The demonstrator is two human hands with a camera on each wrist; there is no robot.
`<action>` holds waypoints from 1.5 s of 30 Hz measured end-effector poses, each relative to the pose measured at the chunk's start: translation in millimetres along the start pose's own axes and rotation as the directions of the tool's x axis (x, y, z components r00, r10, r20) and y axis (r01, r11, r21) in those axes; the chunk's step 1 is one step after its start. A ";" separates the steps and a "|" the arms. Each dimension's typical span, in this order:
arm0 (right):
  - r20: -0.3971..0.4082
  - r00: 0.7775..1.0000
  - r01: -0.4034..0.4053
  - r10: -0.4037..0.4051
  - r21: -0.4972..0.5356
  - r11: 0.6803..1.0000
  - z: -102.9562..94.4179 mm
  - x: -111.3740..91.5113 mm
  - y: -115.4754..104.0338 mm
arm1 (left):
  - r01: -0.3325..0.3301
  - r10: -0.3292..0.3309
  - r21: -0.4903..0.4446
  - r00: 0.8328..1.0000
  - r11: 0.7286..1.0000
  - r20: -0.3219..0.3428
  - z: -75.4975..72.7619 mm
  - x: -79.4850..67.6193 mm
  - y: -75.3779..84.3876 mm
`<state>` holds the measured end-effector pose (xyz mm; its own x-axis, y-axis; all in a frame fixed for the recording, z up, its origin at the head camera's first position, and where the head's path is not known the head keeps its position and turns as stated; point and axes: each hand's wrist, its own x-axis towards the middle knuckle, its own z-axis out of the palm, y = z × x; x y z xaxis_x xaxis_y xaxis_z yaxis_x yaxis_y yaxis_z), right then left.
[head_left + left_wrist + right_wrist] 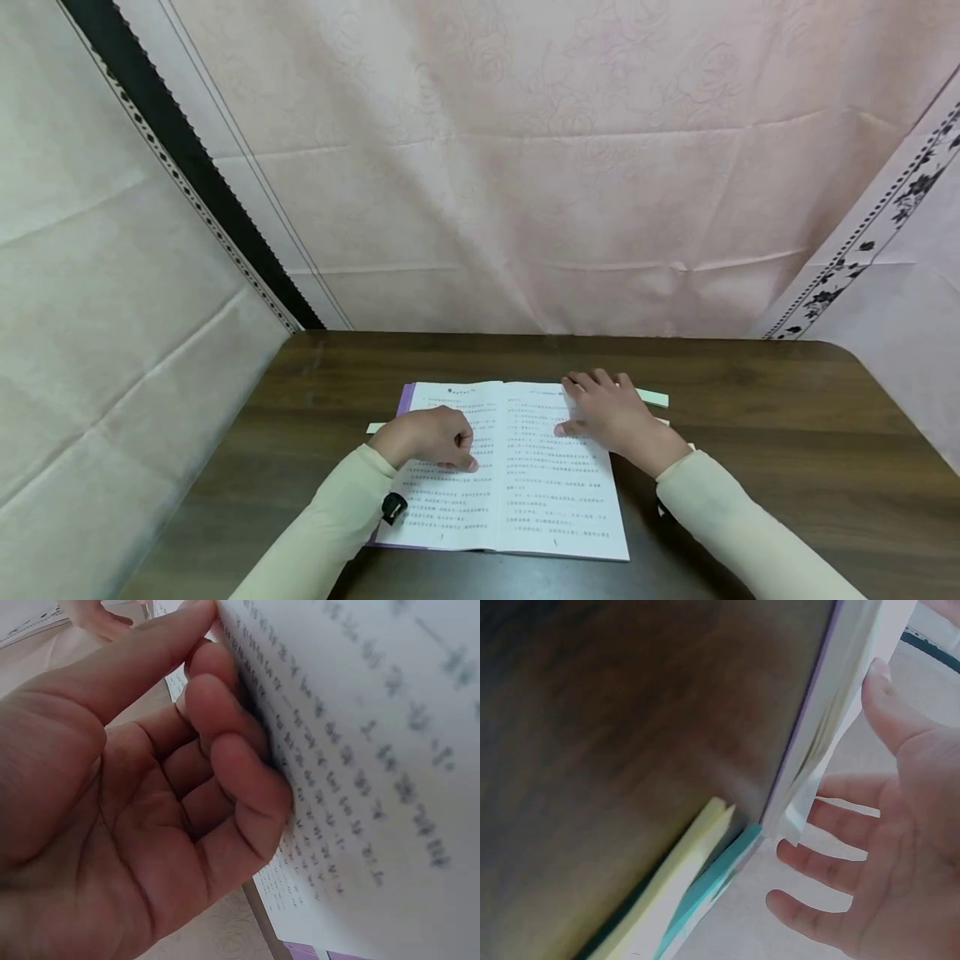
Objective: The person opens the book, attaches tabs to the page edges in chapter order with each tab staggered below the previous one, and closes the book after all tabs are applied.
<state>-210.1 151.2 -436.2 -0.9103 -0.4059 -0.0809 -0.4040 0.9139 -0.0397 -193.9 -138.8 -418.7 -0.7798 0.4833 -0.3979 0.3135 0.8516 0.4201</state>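
An open book [498,517] with printed pages and a purple cover edge lies on the brown table. My left hand [435,437] rests on its left page, fingers loosely curled. In the left wrist view, the fingertips [251,780] are against the printed page [390,847], and the thumb reaches toward the index finger. Over the upper outer part of the right page is my right hand [611,412], its fingers spread. The right wrist view shows that thumb lying at the page edge, with the other fingers [825,862] extended and apart.
A pale green strip [652,397] sticks out beyond the book's right side, and another pale strip [374,427] shows at its left. Close up, yellow [667,892] and teal [705,889] strips jut past the cover. Pale patterned cloth [525,208] hangs behind the table [750,417].
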 end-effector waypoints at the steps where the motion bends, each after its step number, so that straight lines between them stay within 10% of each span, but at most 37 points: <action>1: 0.000 1.000 0.004 -0.004 -0.013 1.000 0.0 -1.1 -0.5 | -0.004 0.004 0.000 1.000 1.000 -0.001 0.0 0.1 0.2; 13: -0.090 0.995 -0.036 0.040 0.048 0.998 0.0 -0.9 -0.7 | -0.009 0.009 -0.011 1.000 1.000 -0.006 0.0 0.6 3.0; 19: -0.059 0.990 -0.099 0.129 0.366 0.925 -2.9 0.6 2.8 | -0.022 0.020 -0.038 0.999 0.999 -0.041 4.5 -1.4 3.2; 26: -0.079 0.970 -0.086 0.229 0.771 0.631 -2.3 -13.0 4.8 | -0.114 0.120 0.042 0.971 0.993 -0.205 21.7 -12.3 14.2; 37: 0.144 0.978 -0.134 0.154 0.988 -0.076 3.6 -57.7 -34.2 | -0.143 0.188 0.197 0.954 0.970 -0.233 42.1 -14.1 29.3; 40: 0.102 0.994 -0.101 0.035 0.995 -0.018 8.1 -64.2 -44.0 | -0.149 0.181 0.153 0.957 0.977 -0.227 40.5 -14.3 26.1; 45: 0.015 0.992 0.028 -0.128 0.945 0.327 15.7 -68.8 -56.8 | -0.218 0.188 -0.123 0.958 0.968 -0.218 32.2 -17.1 18.0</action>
<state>-123.1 127.2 -444.0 -0.8498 -0.5193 -0.0904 -0.0722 0.2845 -0.9560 -157.6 -125.2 -430.6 -0.8063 0.5783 -0.1242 0.4065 0.6943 0.5938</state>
